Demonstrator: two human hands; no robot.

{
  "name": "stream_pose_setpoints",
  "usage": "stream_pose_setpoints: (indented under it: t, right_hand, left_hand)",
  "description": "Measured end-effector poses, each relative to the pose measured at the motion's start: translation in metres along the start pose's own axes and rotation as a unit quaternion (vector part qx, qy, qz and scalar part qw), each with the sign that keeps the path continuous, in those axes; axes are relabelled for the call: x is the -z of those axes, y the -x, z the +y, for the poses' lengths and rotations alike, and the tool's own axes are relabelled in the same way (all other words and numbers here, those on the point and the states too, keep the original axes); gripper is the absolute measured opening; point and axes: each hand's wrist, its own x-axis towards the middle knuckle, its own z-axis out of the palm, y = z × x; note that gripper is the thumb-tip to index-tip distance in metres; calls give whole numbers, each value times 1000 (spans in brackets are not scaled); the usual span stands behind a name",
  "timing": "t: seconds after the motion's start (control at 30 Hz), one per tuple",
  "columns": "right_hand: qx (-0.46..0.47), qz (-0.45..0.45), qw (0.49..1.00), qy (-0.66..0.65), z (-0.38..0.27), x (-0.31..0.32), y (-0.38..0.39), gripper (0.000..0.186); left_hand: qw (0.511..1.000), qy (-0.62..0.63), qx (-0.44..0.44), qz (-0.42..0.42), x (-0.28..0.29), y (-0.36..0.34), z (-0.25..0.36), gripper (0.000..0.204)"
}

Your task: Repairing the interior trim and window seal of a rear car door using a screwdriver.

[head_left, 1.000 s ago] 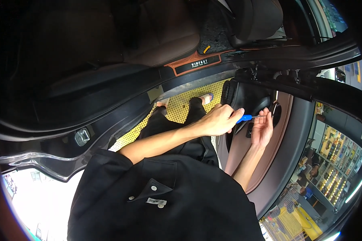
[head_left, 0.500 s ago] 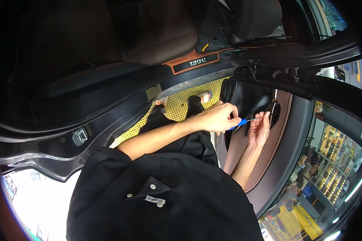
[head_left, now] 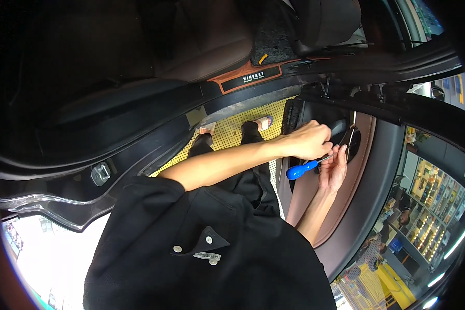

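A screwdriver with a blue handle lies across the fingers of my right hand, its thin shaft pointing up toward the door's inner handle recess. My right fingers are closed around the shaft, palm turned up. Just left of it, my left hand is curled, with its fingertips bent down close to the shaft and the right fingertips. Whatever those left fingers pinch is hidden. Both hands are in front of the open car door's brown and black inner panel.
The door sill with an orange-brown trim runs beyond my hands, and a dark seat is inside. A yellow object lies on the car floor. My feet stand on a yellow dotted floor. A door latch striker is at the left.
My left hand has let go of the blue handle and moved right and up toward the shaft's tip. The handle now hangs lower, with the shaft in my right fingers.
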Motion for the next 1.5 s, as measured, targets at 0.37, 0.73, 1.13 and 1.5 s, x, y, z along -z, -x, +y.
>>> stream_pose_setpoints:
  t: [0.37,0.73,1.13,1.5]
  right_hand:
    - [15,-45,999,-15,7,13,1,17]
    - [29,-13,999,-15,14,2,9,28]
    - [26,-5,1000,-4,19,12,9,30]
    - [34,-22,998,-50,22,3,12,23]
  left_hand:
    - [998,-59,-9,25,-67,-97,10,21]
    - [983,-166,-26,69,-96,-109,11,23]
    - [982,-172,-5,74,-105,-108,10,23]
    - [990,-119,27,64,-99,-104,17,18]
